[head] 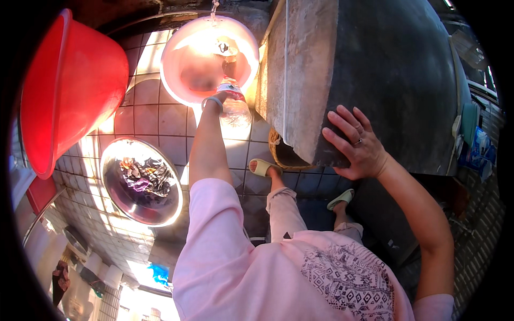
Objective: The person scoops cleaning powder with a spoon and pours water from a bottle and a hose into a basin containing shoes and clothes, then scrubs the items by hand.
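Observation:
My left hand (221, 98), with a pale bracelet at the wrist, grips a clear plastic bottle (235, 112) around its middle. The bottle has a red and white label, and its neck points into a pale pink basin (170, 64) below a tap. Glare washes out much of the basin, so what lies inside is unclear. On the edge of a dark, smooth slab (393, 80) rests my right hand (355, 146), fingers spread, with a ring and nothing held. A metal basin (160, 210) with dark, purple and orange crumpled material stands on the tiled floor.
A large red plastic tub (88, 76) stands tilted at the left. Under the slab's corner is a woven basket (275, 154), near my slippered foot (261, 166). A white pipe (286, 72) runs along the slab's side. A blue plastic bag (159, 273) lies at the lower left.

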`<state>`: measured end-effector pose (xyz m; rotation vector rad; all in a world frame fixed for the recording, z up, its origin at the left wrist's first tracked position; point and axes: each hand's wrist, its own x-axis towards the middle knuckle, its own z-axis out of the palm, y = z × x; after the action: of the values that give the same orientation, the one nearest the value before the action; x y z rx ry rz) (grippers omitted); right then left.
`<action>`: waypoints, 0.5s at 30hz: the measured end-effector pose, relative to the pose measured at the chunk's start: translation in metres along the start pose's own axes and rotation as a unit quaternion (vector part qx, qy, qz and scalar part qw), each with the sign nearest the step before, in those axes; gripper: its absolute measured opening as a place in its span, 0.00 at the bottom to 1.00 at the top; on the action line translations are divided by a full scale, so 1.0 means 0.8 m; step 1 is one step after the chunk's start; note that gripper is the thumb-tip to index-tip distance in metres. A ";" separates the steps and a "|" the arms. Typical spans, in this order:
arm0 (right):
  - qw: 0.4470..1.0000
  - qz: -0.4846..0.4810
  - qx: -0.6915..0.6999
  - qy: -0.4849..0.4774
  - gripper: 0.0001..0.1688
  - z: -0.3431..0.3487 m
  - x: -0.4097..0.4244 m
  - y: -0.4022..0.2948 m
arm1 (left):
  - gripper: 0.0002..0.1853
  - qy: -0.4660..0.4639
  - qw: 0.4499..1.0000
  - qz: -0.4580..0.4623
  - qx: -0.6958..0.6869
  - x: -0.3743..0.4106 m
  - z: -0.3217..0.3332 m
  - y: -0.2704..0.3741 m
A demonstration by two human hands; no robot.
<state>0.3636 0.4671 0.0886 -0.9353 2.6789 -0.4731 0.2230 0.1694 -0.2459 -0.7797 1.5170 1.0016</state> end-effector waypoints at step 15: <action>1.000 0.004 0.009 -0.003 0.49 -0.002 -0.002 0.000 | 0.40 0.139 0.886 0.003 0.442 0.034 -0.007 -0.005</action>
<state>0.3640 0.4681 0.0904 -0.9202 2.6678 -0.4904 0.2190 0.1640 -0.2734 -0.2518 1.9759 0.1123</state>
